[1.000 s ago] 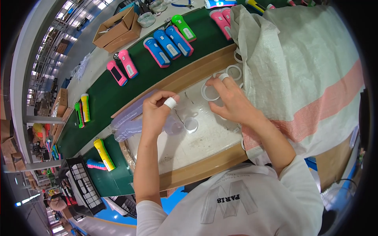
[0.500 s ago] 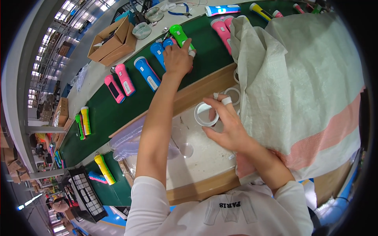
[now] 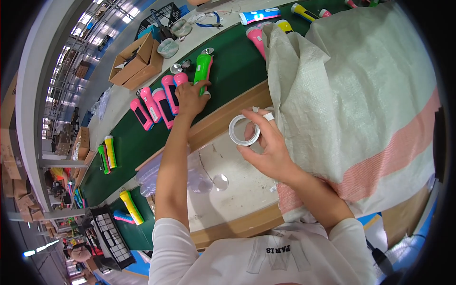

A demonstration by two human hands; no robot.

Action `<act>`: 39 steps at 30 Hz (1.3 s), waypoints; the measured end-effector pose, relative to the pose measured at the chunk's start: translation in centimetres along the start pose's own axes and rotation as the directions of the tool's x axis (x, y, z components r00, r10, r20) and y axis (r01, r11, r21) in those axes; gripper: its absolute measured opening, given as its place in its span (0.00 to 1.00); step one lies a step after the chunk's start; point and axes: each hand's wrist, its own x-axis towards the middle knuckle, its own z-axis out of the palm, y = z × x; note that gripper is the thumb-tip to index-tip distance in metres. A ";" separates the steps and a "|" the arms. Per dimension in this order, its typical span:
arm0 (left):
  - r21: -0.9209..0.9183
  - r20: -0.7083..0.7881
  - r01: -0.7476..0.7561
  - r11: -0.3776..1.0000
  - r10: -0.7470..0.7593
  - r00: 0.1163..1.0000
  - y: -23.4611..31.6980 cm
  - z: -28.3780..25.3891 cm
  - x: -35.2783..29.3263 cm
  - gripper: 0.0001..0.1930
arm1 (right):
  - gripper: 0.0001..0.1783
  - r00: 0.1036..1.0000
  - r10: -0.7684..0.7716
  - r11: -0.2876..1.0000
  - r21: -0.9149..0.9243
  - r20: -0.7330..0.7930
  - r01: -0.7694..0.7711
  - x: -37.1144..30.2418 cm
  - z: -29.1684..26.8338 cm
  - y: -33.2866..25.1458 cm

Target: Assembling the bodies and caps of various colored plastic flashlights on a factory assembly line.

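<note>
My left hand (image 3: pixel 191 99) reaches over the green belt and grips the lower end of a green flashlight (image 3: pixel 203 69). Beside that hand lie several pink flashlights with blue edges and dark panels, among them one pink flashlight (image 3: pixel 163 105) close to my wrist. Between thumb and fingers, my right hand (image 3: pixel 270 149) holds a white ring (image 3: pixel 243 143) above the pale tray (image 3: pixel 237 183). White wraps show on fingers of my right hand. Whether a clear lens sits inside the ring I cannot tell.
A large white woven sack (image 3: pixel 365 95) covers the right side. Wooden rails (image 3: pixel 223 114) edge the tray, with clear plastic (image 3: pixel 194 178) at its left. Beyond the belt (image 3: pixel 128 147) stand a cardboard box (image 3: pixel 137 64), bowls and blue pliers (image 3: pixel 210 21). Yellow flashlights (image 3: pixel 131 207) lie left.
My left hand has shifted left and down, and the green flashlight now stands more upright in view. Pink faces show where blue flashlights lay. The ring has shifted slightly left with my right hand.
</note>
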 end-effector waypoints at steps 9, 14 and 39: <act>-0.935 0.228 0.238 0.262 -0.069 0.971 3.8 -15.6 -15.0 0.18 | 0.38 0.984 0.143 0.983 0.101 0.102 -0.153 -1.0 0.0 -1.0; -0.970 0.208 0.200 0.138 0.048 0.977 5.2 -19.2 -22.1 0.16 | 0.41 0.988 0.108 0.992 0.049 0.113 -0.114 -1.5 0.6 -0.8; -0.631 0.323 0.034 0.775 0.222 0.920 8.0 -24.1 -24.8 0.26 | 0.32 0.808 -0.001 0.874 -0.392 0.589 0.287 -2.8 -1.0 -6.3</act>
